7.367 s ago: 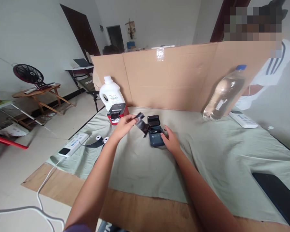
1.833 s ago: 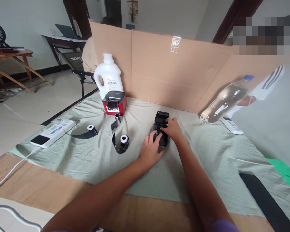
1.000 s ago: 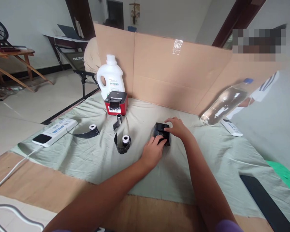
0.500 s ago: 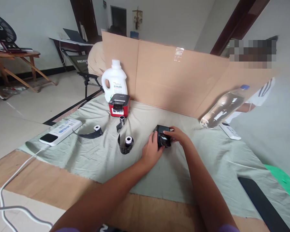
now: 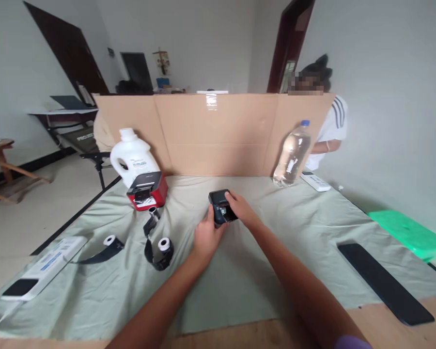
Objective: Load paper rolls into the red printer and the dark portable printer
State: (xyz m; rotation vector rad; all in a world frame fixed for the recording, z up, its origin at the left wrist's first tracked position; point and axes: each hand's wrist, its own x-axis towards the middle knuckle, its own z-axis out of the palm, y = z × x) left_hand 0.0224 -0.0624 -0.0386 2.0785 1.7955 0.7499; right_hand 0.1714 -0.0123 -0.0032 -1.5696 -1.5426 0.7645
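Observation:
My left hand [image 5: 207, 236] is wrapped round the left side and lower front of a small black label printer [image 5: 219, 198], thumb up along its edge. On the other side, my right hand [image 5: 241, 209] grips it, with a finger on top. A shiny dark strip shows at its front, partly covered by the right hand. To the left lies a roll of black film [image 5: 163, 245], partly unwound. Beyond it are a dark core with film [image 5: 153, 213] and another white-cored roll [image 5: 110, 240]. A red and black label printer [image 5: 161, 190] sits tilted in view at the back left.
A cardboard screen [image 5: 218, 140] stands at the back, with a white jug [image 5: 134, 155] and a clear bottle [image 5: 294, 155] before it. A power strip [image 5: 45, 264] lies left, a black slab [image 5: 385, 283] right. Behind the screen is a person [image 5: 336, 121]; a green bin [image 5: 409, 232] sits low.
The view has turned rightward and levelled, so the things on the cloth appear further left. Both hands still hold the black label printer; its front now shows more openly, with my left thumb along its side.

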